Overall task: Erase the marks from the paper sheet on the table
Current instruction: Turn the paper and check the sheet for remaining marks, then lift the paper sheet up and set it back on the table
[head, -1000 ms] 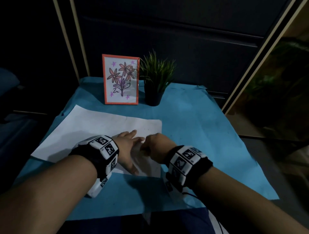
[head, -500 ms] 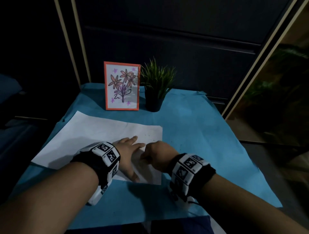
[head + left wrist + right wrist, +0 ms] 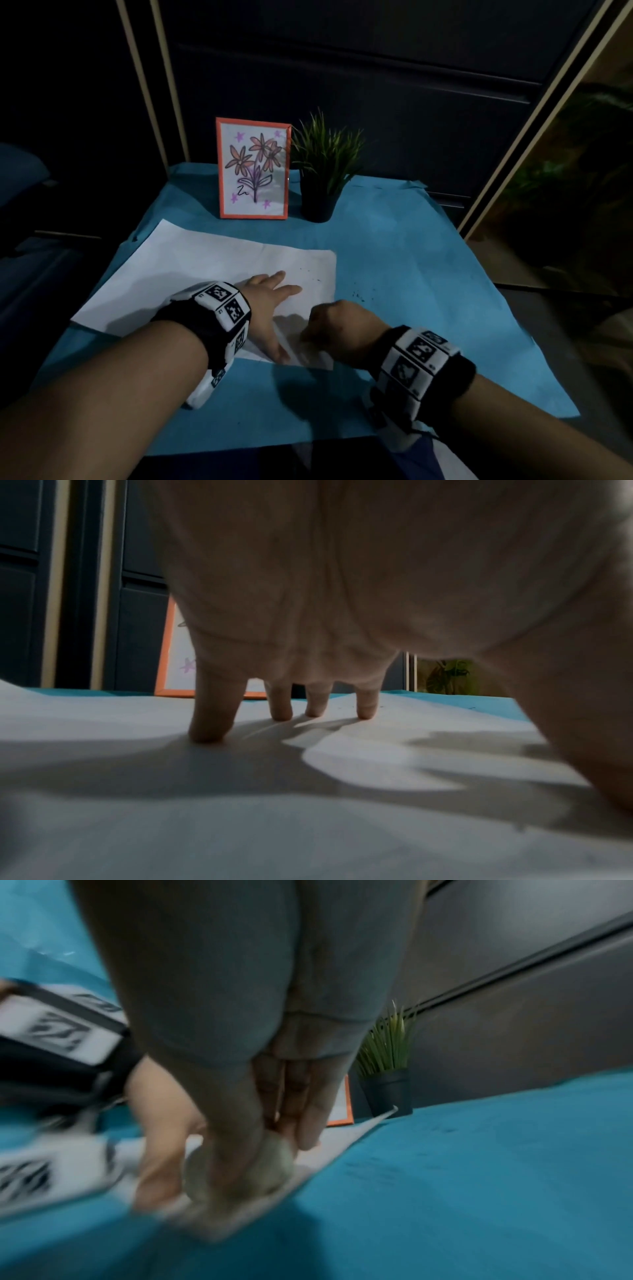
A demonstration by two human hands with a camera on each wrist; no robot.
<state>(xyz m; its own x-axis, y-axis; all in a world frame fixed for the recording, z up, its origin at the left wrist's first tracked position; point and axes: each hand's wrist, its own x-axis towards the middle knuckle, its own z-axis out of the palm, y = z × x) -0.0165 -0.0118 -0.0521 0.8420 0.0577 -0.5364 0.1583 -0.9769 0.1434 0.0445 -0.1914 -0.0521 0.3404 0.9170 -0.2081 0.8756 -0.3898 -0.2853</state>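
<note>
Dim room, dark cabinet fronts behind a tabletop (image 3: 394, 274) covered in blue, with an orange-framed flower drawing (image 3: 254, 168) and a small potted plant (image 3: 323, 161) standing side by side at the far edge. White paper sheet (image 3: 205, 263) lying flat toward the near left, dark crumbs (image 3: 356, 294) scattered just off its right edge. Left hand (image 3: 270, 305) spread flat, fingertips (image 3: 209, 729) pressing the sheet; right hand (image 3: 337, 323) curled, pinching a pale rounded eraser (image 3: 274, 1161) against the sheet's near right corner.

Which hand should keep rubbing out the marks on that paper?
Probably the right hand: it grips the eraser on the paper sheet. The left hand lies flat, holding the sheet down.
</note>
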